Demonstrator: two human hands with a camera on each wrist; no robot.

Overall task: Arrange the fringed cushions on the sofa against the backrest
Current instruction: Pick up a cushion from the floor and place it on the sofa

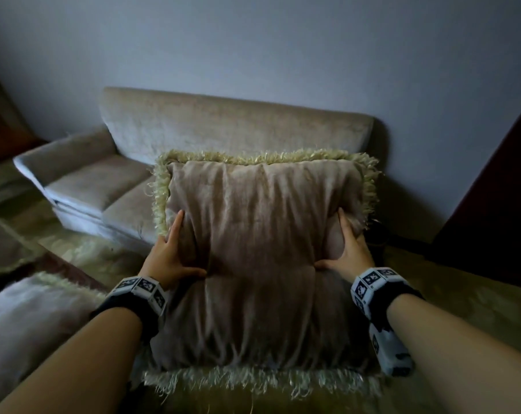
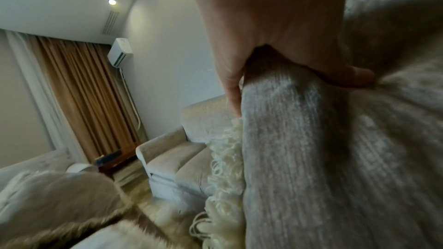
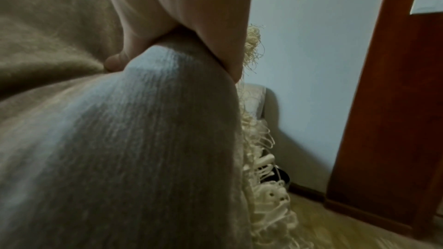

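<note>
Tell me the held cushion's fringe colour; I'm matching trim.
Cream, pale yellowish fringe on a taupe cushion; the head view shows it best.

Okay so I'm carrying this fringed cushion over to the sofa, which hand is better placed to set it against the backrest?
Neither alone, probably: the left hand and right hand grip opposite sides of the cushion evenly. The free sofa seat lies toward the left, so the left hand likely leads.
</note>
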